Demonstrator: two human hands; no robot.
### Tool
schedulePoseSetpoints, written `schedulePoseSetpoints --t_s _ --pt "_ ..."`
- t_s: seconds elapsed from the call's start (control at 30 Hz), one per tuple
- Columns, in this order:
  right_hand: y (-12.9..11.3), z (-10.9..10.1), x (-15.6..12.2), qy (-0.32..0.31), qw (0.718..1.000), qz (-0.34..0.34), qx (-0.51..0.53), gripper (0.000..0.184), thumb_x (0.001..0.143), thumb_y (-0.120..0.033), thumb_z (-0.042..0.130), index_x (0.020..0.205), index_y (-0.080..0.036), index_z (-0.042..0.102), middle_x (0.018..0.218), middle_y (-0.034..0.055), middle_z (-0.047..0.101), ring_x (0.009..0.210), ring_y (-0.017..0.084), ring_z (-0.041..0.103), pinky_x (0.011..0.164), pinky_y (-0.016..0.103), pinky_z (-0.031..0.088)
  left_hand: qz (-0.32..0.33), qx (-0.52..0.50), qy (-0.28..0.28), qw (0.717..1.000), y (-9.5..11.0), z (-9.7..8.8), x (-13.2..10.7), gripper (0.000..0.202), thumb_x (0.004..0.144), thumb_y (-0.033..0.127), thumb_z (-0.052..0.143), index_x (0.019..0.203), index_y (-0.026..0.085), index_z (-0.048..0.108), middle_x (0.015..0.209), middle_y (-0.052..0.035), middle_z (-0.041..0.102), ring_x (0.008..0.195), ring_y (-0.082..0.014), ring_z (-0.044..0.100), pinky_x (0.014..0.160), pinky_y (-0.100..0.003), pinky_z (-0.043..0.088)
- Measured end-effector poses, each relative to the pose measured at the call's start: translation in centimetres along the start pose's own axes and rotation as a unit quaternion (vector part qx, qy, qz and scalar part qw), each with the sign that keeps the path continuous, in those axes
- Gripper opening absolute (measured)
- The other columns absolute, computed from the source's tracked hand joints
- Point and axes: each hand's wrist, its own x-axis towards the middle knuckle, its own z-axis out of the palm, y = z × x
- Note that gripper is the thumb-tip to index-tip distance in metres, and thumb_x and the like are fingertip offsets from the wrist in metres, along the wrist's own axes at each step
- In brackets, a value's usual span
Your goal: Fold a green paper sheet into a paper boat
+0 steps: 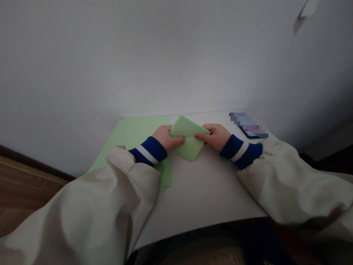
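Observation:
A folded piece of light green paper, roughly diamond-shaped with a crease across its middle, is held up between both hands above the white table. My left hand pinches its left side, thumb on the front face and fingers behind. On the opposite side, my right hand grips the right corner the same way, with the thumb lying near the crease. Most of the fingers are hidden behind the paper or curled out of sight.
Green paper sheets lie on the left of the white table, partly under my left sleeve. At the back right lies a phone-like flat device, its face blurred. A pale wall rises behind, and wooden furniture stands at left.

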Motion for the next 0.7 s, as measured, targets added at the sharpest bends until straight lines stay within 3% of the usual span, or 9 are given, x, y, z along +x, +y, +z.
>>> schedulePoseSetpoints --t_s 0.3,0.53,0.7 --pt "-0.1 -0.8 0.2 0.003 0.998 0.039 0.046 0.023 0.064 -0.038 0.066 0.067 -0.015 0.063 0.059 -0.0007 0.057 0.052 0.009 0.05 0.047 0.023 0.044 0.039 -0.01 0.001 0.999 -1.2 -0.1 0.7 0.031 0.06 0.037 0.055 0.078 0.013 0.065 0.069 -0.0023 0.063 0.067 -0.0183 0.057 0.06 -0.028 0.045" --pt "0.7 -1.4 0.5 0.059 0.986 0.087 0.133 0.019 0.066 -0.033 0.068 0.075 -0.017 0.065 0.072 0.003 0.063 0.059 0.011 0.056 0.05 0.023 0.048 0.013 -0.045 0.03 0.998 -1.4 -0.3 0.9 0.014 0.059 0.03 0.055 0.057 0.016 0.054 0.051 0.005 0.045 0.051 -0.0099 0.042 0.053 -0.023 0.033" --pt "0.6 -1.7 0.7 0.092 0.976 0.113 0.161 0.019 0.066 -0.03 0.066 0.079 -0.016 0.064 0.078 0.0039 0.063 0.06 0.009 0.056 0.047 0.019 0.047 -0.002 -0.089 0.079 0.993 -1.5 -0.3 1.0 0.012 0.06 0.027 0.052 0.056 0.017 0.053 0.054 0.0032 0.052 0.053 -0.0103 0.044 0.056 -0.024 0.036"
